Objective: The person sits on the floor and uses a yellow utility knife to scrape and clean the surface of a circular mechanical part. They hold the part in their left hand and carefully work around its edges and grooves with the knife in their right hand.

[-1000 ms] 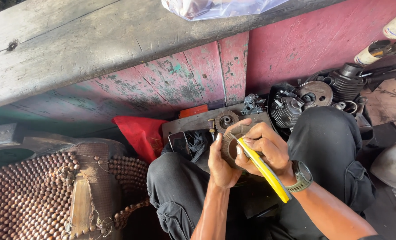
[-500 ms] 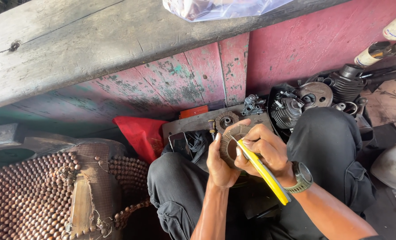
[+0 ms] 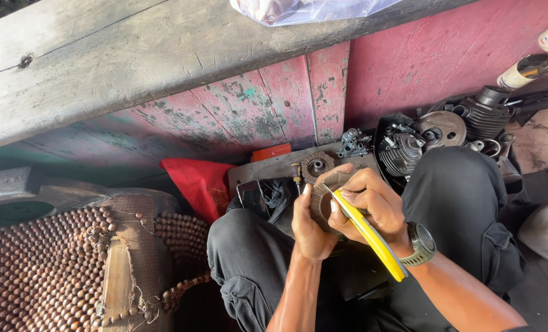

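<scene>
My left hand (image 3: pixel 311 224) grips a rusty round metal part (image 3: pixel 323 200) above my lap. My right hand (image 3: pixel 369 206) holds a yellow-handled tool (image 3: pixel 372 237), and its tip rests on the top of that round part. A dark watch (image 3: pixel 423 245) sits on my right wrist. Both hands are close together between my knees, which are in black trousers (image 3: pixel 464 203). A small gear-like part (image 3: pixel 317 166) lies on a grey board (image 3: pixel 268 169) just beyond the hands.
Engine parts, a finned cylinder (image 3: pixel 400 154) and a round cover (image 3: pixel 441 127) lie at the right by a red wall (image 3: pixel 446 55). A red cloth (image 3: pixel 197 184) lies left of my knee. A wooden-bead seat cover (image 3: pixel 40 270) fills the lower left. A weathered wooden bench (image 3: pixel 132 55) runs overhead.
My hands and the round part have shifted slightly; the yellow tool's tip has moved a little on the part. Everything else stays as it was.
</scene>
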